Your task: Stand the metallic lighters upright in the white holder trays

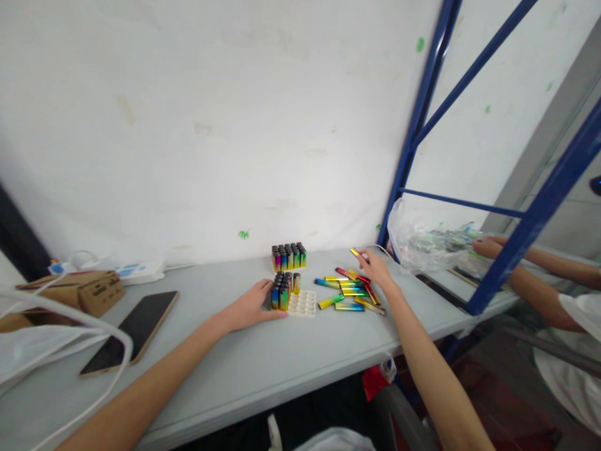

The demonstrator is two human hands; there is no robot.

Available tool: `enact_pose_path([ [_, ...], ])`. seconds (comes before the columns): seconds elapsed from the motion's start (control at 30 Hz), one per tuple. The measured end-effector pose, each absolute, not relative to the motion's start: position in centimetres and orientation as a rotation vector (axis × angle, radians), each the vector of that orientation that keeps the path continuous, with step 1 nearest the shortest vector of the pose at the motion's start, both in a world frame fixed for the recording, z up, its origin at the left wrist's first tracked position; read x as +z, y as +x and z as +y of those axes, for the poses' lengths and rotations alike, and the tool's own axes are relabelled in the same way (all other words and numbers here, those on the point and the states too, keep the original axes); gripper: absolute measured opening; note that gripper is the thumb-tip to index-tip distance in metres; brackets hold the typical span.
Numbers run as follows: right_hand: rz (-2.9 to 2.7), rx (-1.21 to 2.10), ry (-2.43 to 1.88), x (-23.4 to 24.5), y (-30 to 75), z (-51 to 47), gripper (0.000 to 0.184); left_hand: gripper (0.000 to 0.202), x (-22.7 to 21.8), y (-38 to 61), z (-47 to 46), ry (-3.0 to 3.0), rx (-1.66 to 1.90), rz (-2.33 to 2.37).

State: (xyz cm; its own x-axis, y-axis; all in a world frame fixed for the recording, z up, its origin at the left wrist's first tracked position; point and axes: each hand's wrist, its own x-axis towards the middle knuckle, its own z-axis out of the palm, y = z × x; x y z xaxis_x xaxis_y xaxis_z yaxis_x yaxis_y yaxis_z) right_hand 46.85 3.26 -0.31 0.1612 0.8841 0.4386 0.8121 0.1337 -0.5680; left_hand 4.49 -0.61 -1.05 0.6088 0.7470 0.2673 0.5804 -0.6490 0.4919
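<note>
My left hand [256, 304] grips the left end of a white plastic tray [303, 304] with rows of holes, thumb at the front. Upright lighters [280, 293] with black tops and shiny rainbow sides fill its left part. My right hand [375, 268] is raised above the table, pinching a gold-yellow lighter [354, 251] between thumb and fingers. Below it lies a loose pile of lighters [353, 289] in yellow, green, blue and red. Behind the tray, near the wall, stands a block of upright lighters [289, 258].
On the left lie a dark phone [134, 329], a cardboard box [91, 291], white cables and a white power strip [141, 271]. A blue metal frame [408, 150] rises on the right, by a clear plastic bag [413, 241]. Another person's hands [491, 246] work beyond it.
</note>
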Motion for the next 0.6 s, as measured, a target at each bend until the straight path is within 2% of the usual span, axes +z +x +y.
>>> enact_pose_path([
  [0.13,-1.486,0.366,-1.372,0.3,45.0,3.0,0.054,0.082,-1.3,4.5,-0.4,2.494,0.631,1.072],
  [0.4,-1.497,1.029,-0.898,2.7,38.3,2.5,0.058,0.081,-1.2,4.4,-0.5,2.471,0.663,1.054],
  [0.5,-1.549,1.118,-0.818,3.0,35.2,2.6,0.055,0.081,-1.4,4.4,-0.4,2.459,0.663,1.062],
  [0.6,-1.527,1.049,-0.883,2.0,32.5,2.5,0.056,0.08,-1.6,4.5,-0.3,2.455,0.645,1.072],
])
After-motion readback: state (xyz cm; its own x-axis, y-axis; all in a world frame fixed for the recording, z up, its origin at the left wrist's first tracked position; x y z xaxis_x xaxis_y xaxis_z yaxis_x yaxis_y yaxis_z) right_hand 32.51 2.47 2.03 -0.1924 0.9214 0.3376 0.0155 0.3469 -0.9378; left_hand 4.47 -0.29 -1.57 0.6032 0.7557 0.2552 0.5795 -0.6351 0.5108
